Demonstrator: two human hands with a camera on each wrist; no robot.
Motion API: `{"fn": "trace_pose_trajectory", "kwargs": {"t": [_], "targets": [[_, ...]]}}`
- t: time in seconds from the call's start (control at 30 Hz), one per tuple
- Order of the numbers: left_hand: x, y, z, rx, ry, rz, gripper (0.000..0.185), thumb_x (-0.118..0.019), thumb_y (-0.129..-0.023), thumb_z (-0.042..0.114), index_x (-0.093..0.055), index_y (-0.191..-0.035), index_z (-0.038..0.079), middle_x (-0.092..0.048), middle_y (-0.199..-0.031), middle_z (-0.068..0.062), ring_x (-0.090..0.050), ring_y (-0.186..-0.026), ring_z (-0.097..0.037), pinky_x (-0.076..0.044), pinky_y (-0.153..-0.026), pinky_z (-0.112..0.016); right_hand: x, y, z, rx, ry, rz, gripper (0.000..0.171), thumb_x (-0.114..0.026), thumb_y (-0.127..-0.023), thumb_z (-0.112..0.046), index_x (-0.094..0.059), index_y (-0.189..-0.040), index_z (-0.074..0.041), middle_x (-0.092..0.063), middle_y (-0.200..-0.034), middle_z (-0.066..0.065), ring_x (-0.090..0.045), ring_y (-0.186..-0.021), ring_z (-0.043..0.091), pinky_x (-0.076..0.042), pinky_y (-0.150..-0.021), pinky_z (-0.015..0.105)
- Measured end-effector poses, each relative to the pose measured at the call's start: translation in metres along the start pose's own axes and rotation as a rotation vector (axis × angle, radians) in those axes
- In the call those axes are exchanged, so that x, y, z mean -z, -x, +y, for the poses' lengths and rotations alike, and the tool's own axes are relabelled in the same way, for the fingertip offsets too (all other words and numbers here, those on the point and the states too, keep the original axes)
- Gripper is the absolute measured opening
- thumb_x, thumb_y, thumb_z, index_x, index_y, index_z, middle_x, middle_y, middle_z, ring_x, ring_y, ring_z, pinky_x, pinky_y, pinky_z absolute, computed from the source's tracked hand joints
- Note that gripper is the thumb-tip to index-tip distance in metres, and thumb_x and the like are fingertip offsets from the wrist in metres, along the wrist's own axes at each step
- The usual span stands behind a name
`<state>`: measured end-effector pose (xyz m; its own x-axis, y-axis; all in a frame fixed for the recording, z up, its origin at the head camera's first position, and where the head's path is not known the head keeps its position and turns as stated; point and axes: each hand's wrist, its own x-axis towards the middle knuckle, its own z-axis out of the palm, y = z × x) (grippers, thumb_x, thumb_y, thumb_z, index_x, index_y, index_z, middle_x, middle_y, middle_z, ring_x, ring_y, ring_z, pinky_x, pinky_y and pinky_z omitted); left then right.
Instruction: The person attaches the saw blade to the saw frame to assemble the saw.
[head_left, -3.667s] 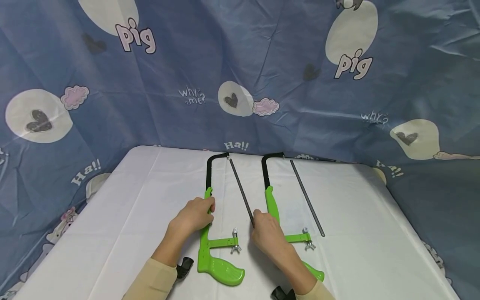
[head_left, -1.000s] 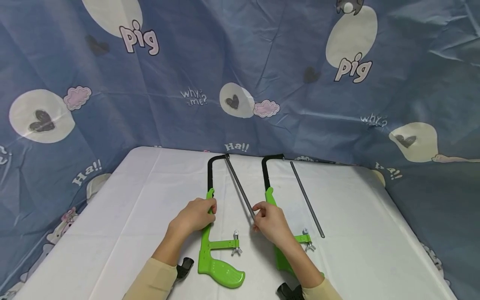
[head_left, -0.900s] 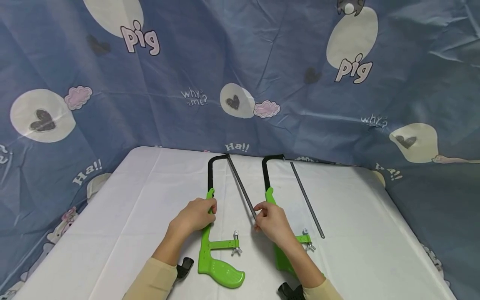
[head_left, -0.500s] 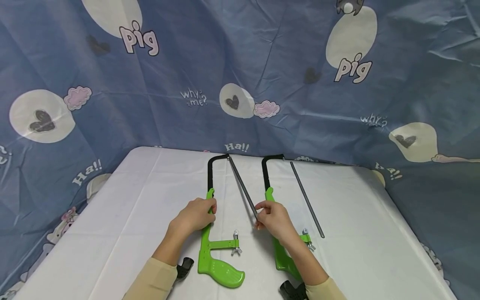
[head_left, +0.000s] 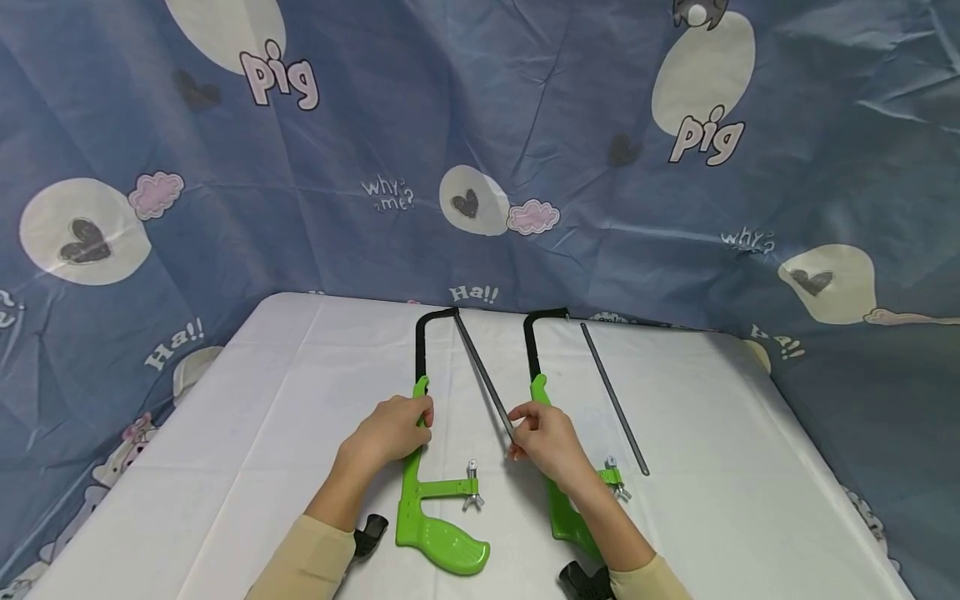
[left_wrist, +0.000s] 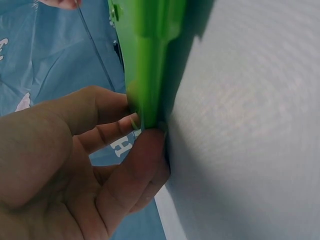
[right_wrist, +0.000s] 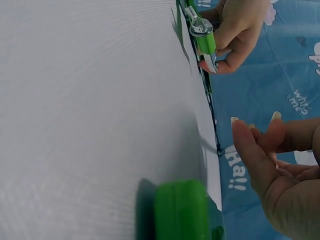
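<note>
Two green-and-black hacksaw frames lie side by side on a white-covered table. My left hand [head_left: 392, 429] grips the left hacksaw frame [head_left: 450, 546] at its green upper bar; the left wrist view has thumb and fingers around that bar [left_wrist: 152, 75]. My right hand [head_left: 549, 442] pinches the near end of a thin grey hacksaw blade [head_left: 480, 367]. The blade's far end meets the tip of the black bow [head_left: 422, 346], while its near end is raised to the right of the wing-nut bolt [head_left: 472, 492]. Fingers hide the pinched end.
Beneath my right forearm lies the second hacksaw frame [head_left: 566, 512], partly covered. A second blade [head_left: 615, 400] rests on the table [head_left: 720, 467] to its right. Behind the table hangs a blue printed cloth [head_left: 600, 192]. Black wrist devices [head_left: 369, 536] sit at both sleeves.
Since the earliest frame, the blade's far end has come up to the bow tip, and my right hand has shifted slightly right. Over the last second it moves only slightly; my left hand stays put.
</note>
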<state>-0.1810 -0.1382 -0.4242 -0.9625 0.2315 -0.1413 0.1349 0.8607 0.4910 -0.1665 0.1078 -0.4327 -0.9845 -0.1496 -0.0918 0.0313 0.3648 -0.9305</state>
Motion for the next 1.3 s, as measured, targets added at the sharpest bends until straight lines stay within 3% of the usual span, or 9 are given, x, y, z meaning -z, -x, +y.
{"fn": "trace_pose_trajectory", "kwargs": {"t": [0.33,0.73,0.97,1.3], "targets": [[-0.001,0.004,0.0,0.005,0.0,-0.016,0.01,-0.064,-0.086,0.006,-0.058,-0.084,0.014,-0.055,-0.073,-0.003,-0.05,-0.065,-0.017,-0.038,-0.056,-0.028,-0.006,0.003,0.003,-0.072,-0.072,-0.022,0.028,-0.056,-0.087,0.003,-0.063,-0.114,0.006,-0.064,-0.07,0.013,-0.066,-0.057,0.019,-0.059,-0.063,0.035],[-0.003,0.002,-0.002,0.006,-0.015,-0.028,0.011,-0.065,-0.087,0.007,-0.058,-0.084,0.015,-0.055,-0.073,-0.003,-0.05,-0.064,-0.017,-0.038,-0.056,-0.028,-0.013,0.007,0.003,-0.003,-0.061,-0.124,0.033,-0.057,-0.087,0.006,-0.062,-0.119,0.001,-0.066,-0.074,0.017,-0.063,-0.057,0.019,-0.057,-0.059,0.038],[0.0,-0.001,-0.001,0.005,-0.009,-0.025,0.009,-0.063,-0.086,0.005,-0.059,-0.085,0.013,-0.056,-0.073,-0.003,-0.05,-0.062,-0.017,-0.038,-0.054,-0.028,-0.015,0.006,0.003,0.058,0.025,-0.151,0.015,-0.062,-0.091,0.0,-0.069,-0.104,-0.001,-0.071,-0.078,0.016,-0.065,-0.063,0.022,-0.053,-0.061,0.034],[0.002,-0.004,-0.001,0.0,-0.007,-0.025,0.007,-0.063,-0.087,0.007,-0.059,-0.086,0.013,-0.057,-0.074,-0.003,-0.051,-0.062,-0.017,-0.039,-0.054,-0.028,-0.02,0.004,0.001,0.093,0.131,-0.174,0.012,-0.063,-0.092,-0.003,-0.072,-0.099,-0.005,-0.074,-0.077,0.011,-0.069,-0.066,0.019,-0.051,-0.061,0.03]]}}
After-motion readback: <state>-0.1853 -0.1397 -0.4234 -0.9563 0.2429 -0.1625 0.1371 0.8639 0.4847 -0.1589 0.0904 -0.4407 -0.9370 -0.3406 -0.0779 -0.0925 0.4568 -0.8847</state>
